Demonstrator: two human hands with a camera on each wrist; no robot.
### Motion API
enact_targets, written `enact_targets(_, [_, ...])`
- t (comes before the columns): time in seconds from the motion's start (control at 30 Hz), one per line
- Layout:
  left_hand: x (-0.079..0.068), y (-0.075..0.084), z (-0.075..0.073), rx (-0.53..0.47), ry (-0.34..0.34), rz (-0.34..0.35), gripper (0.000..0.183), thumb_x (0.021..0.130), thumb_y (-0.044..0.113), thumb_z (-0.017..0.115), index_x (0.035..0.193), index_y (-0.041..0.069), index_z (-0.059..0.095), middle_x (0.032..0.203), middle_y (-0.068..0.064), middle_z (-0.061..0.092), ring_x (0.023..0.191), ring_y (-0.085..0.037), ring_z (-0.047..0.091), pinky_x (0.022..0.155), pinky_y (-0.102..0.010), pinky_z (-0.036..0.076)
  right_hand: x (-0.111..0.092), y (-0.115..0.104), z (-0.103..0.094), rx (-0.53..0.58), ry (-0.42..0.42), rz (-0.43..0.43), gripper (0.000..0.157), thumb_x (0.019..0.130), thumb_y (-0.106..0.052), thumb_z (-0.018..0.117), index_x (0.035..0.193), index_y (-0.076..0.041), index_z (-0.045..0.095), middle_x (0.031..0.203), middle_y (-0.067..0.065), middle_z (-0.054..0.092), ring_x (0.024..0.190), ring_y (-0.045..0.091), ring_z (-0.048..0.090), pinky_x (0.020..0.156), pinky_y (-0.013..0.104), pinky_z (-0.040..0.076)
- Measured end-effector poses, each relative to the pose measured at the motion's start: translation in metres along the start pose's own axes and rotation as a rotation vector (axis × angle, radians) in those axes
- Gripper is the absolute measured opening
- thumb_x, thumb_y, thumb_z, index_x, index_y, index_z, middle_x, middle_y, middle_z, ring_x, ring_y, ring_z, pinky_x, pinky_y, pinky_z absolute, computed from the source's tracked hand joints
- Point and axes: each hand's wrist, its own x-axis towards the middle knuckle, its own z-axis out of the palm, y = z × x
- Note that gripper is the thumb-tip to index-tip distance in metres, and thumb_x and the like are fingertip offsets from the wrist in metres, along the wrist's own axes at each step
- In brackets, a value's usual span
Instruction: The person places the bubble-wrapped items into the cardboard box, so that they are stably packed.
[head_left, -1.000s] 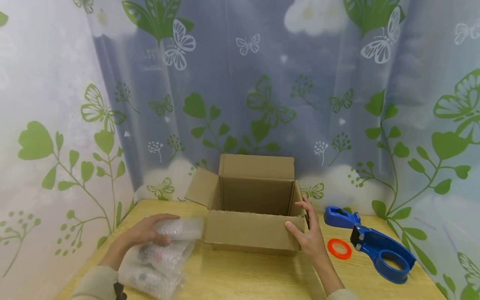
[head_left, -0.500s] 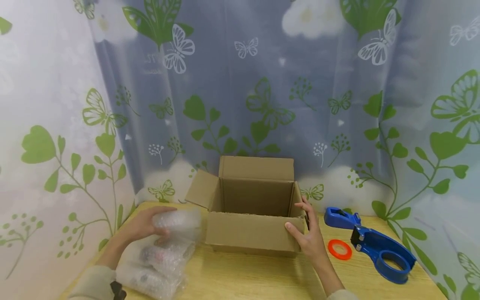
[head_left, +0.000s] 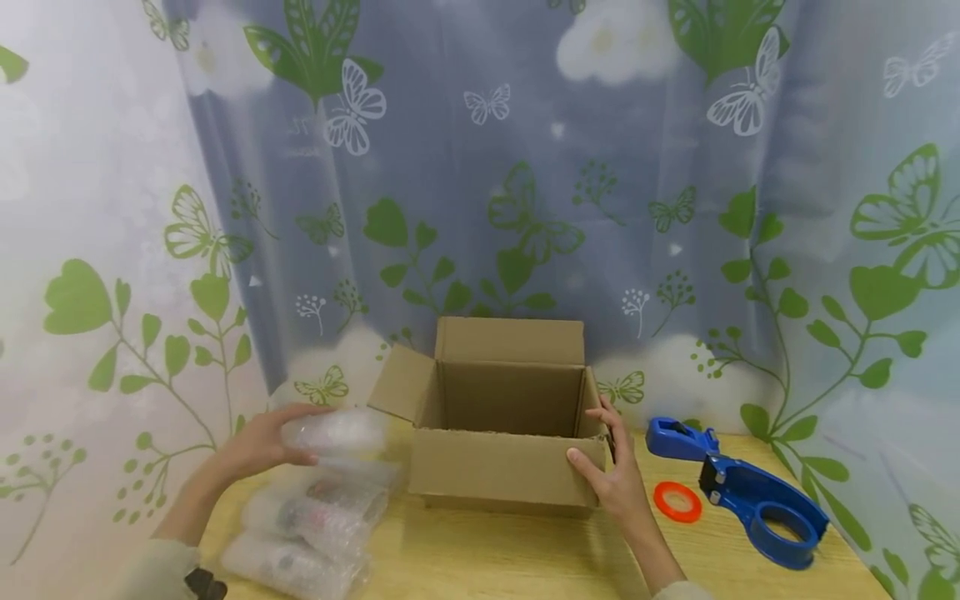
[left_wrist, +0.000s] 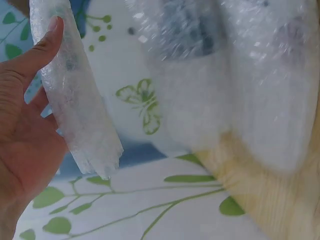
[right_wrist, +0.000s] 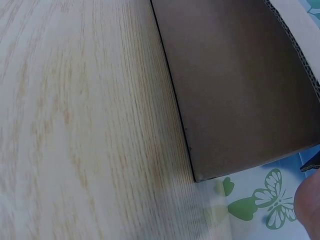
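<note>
My left hand [head_left: 258,442] grips a bubble-wrapped roll-shaped package [left_wrist: 75,95], thumb on one side and fingers behind it. In the head view that package is held above several more bubble-wrapped packages [head_left: 300,529] stacked on the table at the left; the wrapping blurs what is inside. An open cardboard box [head_left: 506,467] stands in the middle, its back and left flaps raised and its front flap folded down. My right hand [head_left: 618,475] holds the box's front right corner, thumb on the front flap and fingers along the right side. Only a fingertip [right_wrist: 309,202] shows in the right wrist view.
Right of the box lie a small blue tape dispenser [head_left: 681,438], an orange-red tape roll [head_left: 678,502] and a larger blue tape gun [head_left: 768,508]. A patterned curtain [head_left: 480,208] hangs behind and beside the wooden table [head_left: 480,558].
My left hand has lifted the top wrapped package off the stack, moving it up and slightly left. The right hand keeps its hold on the box.
</note>
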Motion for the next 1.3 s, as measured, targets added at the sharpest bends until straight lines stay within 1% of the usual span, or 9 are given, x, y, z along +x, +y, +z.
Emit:
enact_targets(0.2, [-0.008,0.006,-0.024,0.025,0.016,-0.046,0.072,0.083,0.032,0.088,0.146,0.01,0.059,0.147,-0.023,0.057,0.136,-0.058,0.045,0.101,-0.078,0.038,0.0,-0.001,0.0,0.0,-0.002,0.001,0.056,0.095,-0.008,0.075,0.144,-0.009,0.048,0.172,0.001,0.019,0.159,0.038,0.006,0.118,0.077,0.007])
enact_targets(0.4, [-0.011,0.01,-0.041,0.054,0.02,-0.087,0.073,0.085,0.034,0.086,0.148,0.013,0.058,0.152,-0.026,0.051,0.138,-0.059,0.041,0.104,-0.08,0.033,0.001,-0.002,0.0,-0.006,-0.002,0.012,0.056,0.095,-0.01,0.075,0.144,-0.009,0.048,0.172,-0.001,0.018,0.159,0.037,0.006,0.118,0.077,0.008])
enact_targets(0.53, [-0.009,0.013,-0.049,0.067,0.022,-0.085,0.074,0.085,0.033,0.086,0.15,0.012,0.056,0.152,-0.027,0.05,0.137,-0.059,0.042,0.104,-0.079,0.033,0.0,-0.002,0.0,-0.008,-0.002,0.008,0.056,0.095,-0.01,0.075,0.144,-0.009,0.048,0.172,0.0,0.018,0.159,0.037,0.006,0.118,0.077,0.008])
enact_targets(0.63, [-0.005,0.017,-0.056,0.081,0.025,-0.067,0.074,0.087,0.033,0.085,0.152,0.012,0.054,0.153,-0.027,0.049,0.137,-0.06,0.041,0.104,-0.079,0.033,0.0,-0.002,0.0,-0.006,-0.001,0.005,0.056,0.095,-0.009,0.074,0.144,-0.01,0.048,0.172,0.0,0.018,0.159,0.037,0.007,0.118,0.077,0.009])
enact_targets(0.83, [0.006,0.034,-0.07,0.114,0.021,-0.064,0.074,0.093,0.037,0.079,0.156,0.014,0.048,0.156,-0.028,0.044,0.138,-0.059,0.039,0.105,-0.078,0.034,0.0,-0.004,-0.001,-0.004,-0.001,0.002,0.055,0.095,-0.009,0.074,0.144,-0.009,0.048,0.172,-0.001,0.018,0.159,0.037,0.007,0.118,0.077,0.009])
enact_targets(0.93, [0.014,0.042,-0.072,0.1,0.017,-0.069,0.073,0.094,0.039,0.078,0.157,0.017,0.047,0.158,-0.025,0.043,0.139,-0.057,0.041,0.104,-0.078,0.035,0.0,-0.004,-0.001,-0.007,-0.002,0.004,0.055,0.095,-0.01,0.074,0.144,-0.009,0.048,0.172,-0.001,0.018,0.159,0.037,0.007,0.118,0.078,0.008])
enact_targets(1.07, [0.025,0.054,-0.07,0.079,0.03,-0.072,0.071,0.095,0.043,0.076,0.158,0.025,0.047,0.161,-0.018,0.044,0.142,-0.052,0.041,0.105,-0.076,0.037,0.0,-0.003,-0.001,-0.003,-0.001,0.009,0.055,0.095,-0.01,0.074,0.144,-0.011,0.048,0.172,-0.002,0.018,0.159,0.037,0.007,0.118,0.077,0.008])
enact_targets(1.17, [0.035,0.065,-0.063,0.071,0.031,-0.056,0.071,0.095,0.044,0.075,0.158,0.027,0.047,0.161,-0.016,0.044,0.143,-0.05,0.041,0.106,-0.074,0.038,0.0,0.0,-0.003,0.002,0.007,0.0,0.055,0.095,-0.007,0.074,0.144,-0.01,0.048,0.172,-0.001,0.019,0.159,0.037,0.007,0.118,0.077,0.008])
enact_targets(1.3, [0.048,0.082,-0.056,0.079,0.023,-0.03,0.07,0.095,0.045,0.075,0.157,0.026,0.047,0.16,-0.015,0.045,0.144,-0.048,0.041,0.109,-0.072,0.036,0.0,0.001,-0.003,0.002,0.001,-0.01,0.055,0.095,-0.007,0.074,0.144,-0.009,0.048,0.172,-0.001,0.019,0.159,0.036,0.006,0.118,0.077,0.008])
